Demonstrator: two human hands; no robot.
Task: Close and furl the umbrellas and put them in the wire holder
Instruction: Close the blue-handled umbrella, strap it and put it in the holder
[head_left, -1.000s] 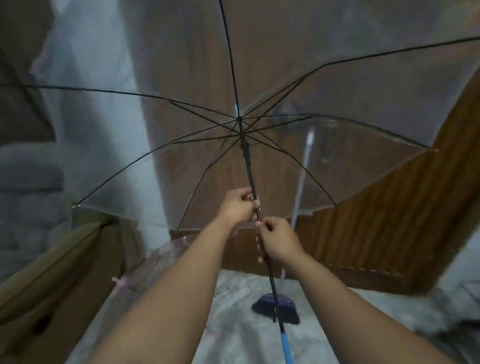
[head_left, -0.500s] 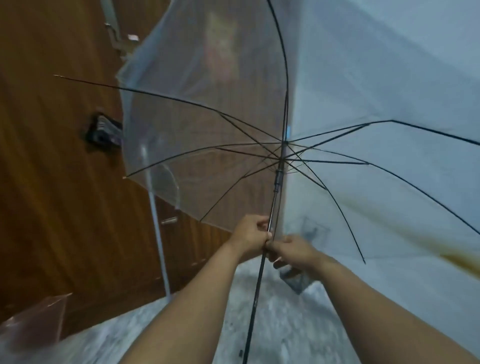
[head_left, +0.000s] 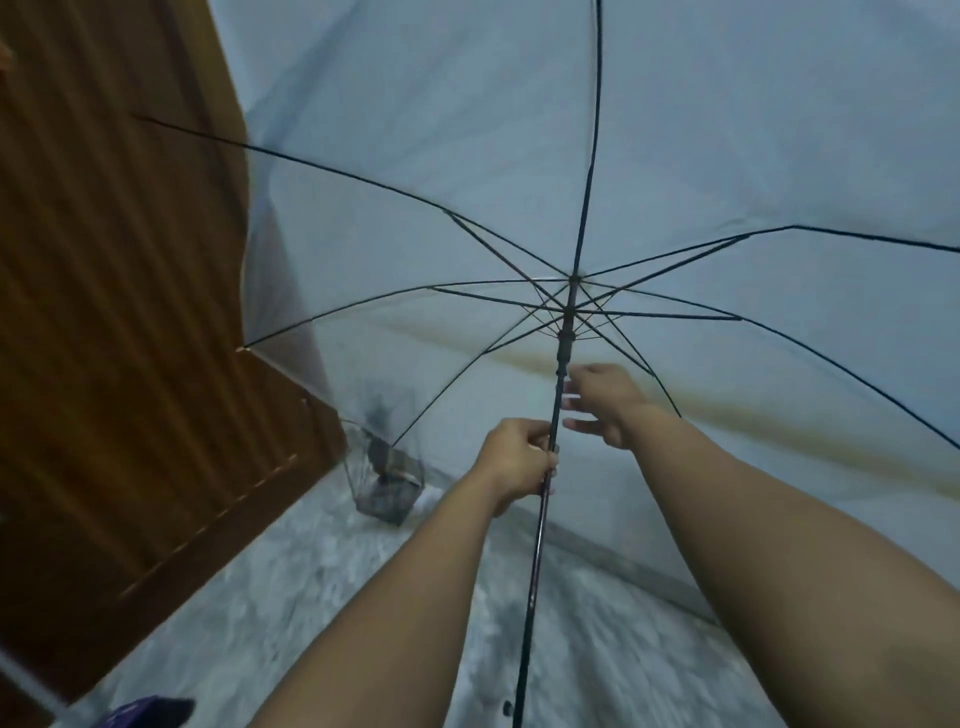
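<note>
Right hand (head_left: 602, 405) has let go and slid up the thin black shaft (head_left: 540, 525), fingers spread loose near the runner. Left hand (head_left: 519, 462) stays clenched round it. Clear plastic umbrella (head_left: 467, 208) fully open overhead; wire holder (head_left: 387, 478), I think, by the wall.

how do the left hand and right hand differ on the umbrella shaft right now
The left hand is closed around the umbrella shaft; the right hand is open, fingers spread beside it. The left hand sits lower; the right hand is higher, just below the runner. Both are bare.

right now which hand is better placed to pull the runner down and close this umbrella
Right hand: open, fingers beside the shaft just below the runner. Left hand grips the shaft lower, steadying it.
</note>
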